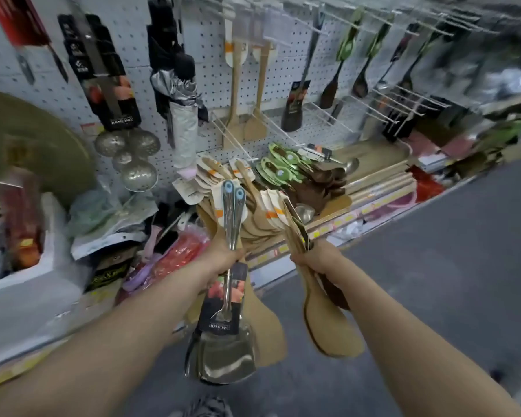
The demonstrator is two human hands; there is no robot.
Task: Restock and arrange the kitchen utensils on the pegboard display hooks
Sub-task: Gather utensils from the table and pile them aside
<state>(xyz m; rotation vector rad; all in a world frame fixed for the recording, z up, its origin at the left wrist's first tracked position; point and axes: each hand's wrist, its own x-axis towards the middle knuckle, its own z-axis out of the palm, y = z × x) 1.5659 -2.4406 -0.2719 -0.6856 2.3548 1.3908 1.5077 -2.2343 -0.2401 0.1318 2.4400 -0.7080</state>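
My left hand (223, 255) grips a bundle of steel spatulas (226, 350) with blue-tipped handles, together with wooden spatulas behind them; the blades hang down. My right hand (312, 255) grips a bunch of wooden spatulas (331, 329), blades down, handles pointing up toward the shelf. Ahead is the white pegboard (211, 73) with long wire hooks (328, 115). Two wooden spatulas (253, 127) hang on it, beside a black turner (294, 109). Green-handled utensils (343, 55) hang at the upper right.
A heap of wooden spatulas and green-carded utensils (280, 173) lies on the shelf below the pegboard. Steel skimmers (139, 173) and packaged knives (115, 94) hang at left. Bagged goods (109, 218) crowd the lower left shelf. Grey floor (448, 236) lies to the right.
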